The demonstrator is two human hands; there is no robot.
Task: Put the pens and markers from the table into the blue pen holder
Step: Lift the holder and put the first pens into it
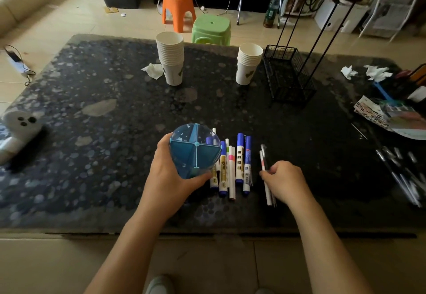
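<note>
Holder (194, 151), blue and split into four compartments, sits tilted in the left hand (170, 173), fingers wrapped around its wall. Right hand (284, 181) pinches two thin pens (265, 169). Between the hands about seven markers (232, 166) lie side by side on the table (92, 109).

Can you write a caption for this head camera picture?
Left hand holds the blue pen holder; right hand grips thin pens.

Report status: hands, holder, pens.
Left hand grips blue pen holder, empty. Right hand closing on thin pens. Markers on table. Nothing blocking.
</note>
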